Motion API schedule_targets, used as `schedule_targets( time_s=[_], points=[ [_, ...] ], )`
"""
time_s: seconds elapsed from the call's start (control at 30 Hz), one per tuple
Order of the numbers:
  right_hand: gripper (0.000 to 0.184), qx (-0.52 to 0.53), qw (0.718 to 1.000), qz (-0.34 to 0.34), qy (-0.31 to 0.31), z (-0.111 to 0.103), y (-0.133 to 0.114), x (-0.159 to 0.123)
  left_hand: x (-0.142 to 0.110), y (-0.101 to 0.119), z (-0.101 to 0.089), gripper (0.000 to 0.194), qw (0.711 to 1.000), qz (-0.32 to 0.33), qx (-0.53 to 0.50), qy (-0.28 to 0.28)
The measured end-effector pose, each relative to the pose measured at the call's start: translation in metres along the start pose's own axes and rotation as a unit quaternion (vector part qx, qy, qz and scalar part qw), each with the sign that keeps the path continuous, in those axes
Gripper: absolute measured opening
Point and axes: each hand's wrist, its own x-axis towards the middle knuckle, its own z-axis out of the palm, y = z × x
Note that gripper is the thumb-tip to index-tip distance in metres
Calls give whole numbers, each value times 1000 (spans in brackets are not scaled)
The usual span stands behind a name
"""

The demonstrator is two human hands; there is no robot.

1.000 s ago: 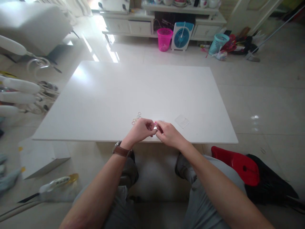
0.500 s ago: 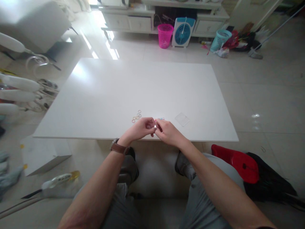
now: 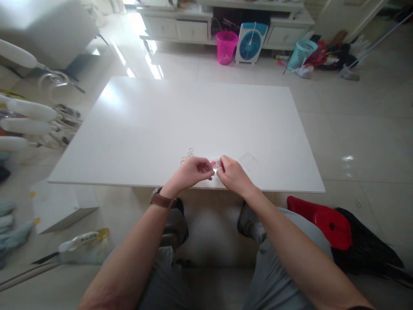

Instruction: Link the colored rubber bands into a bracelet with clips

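My left hand (image 3: pixel 198 170) is closed in a pinch above the front edge of the white table (image 3: pixel 155 129), with a watch on its wrist. What sits between its fingertips is too small to make out. Close by on the right, my right hand (image 3: pixel 229 171) is also pinched, its grip too small to read. Behind and between the fingers lies a small pink and multicoloured item (image 3: pixel 214 162), partly hidden. Several thin rings (image 3: pixel 190 150) lie just beyond my left hand, which covers some of them. A clear flat square piece (image 3: pixel 248 161) rests right of my right hand.
A red plastic stool (image 3: pixel 322 221) stands at my right. Beyond the table are a pink basket (image 3: pixel 226 48), a blue and white box fan (image 3: pixel 251 43) and a light blue basket (image 3: pixel 302 55). A plastic bottle (image 3: pixel 85 245) is at lower left.
My hands have moved slightly apart, the right one shifting right. More of the pink and multicoloured item shows between them. The whole view has shifted a little.
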Motion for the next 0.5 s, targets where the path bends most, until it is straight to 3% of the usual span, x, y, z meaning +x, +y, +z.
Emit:
schedule_targets(
  time_s=[0.3, 0.4, 0.5],
  points=[
    [14, 129, 991, 37, -13, -13, 1, 1, -3, -4, 1, 40, 999, 17, -19, 34],
    [14, 149, 987, 52, -18, -13, 3, 2, 1, 1, 7, 34, 999, 26, -41, -6],
    [13, 150, 987, 59, -22, -13, 4, 2, 3, 3, 11, 30, 998, 10, -68, -5]
  ],
)
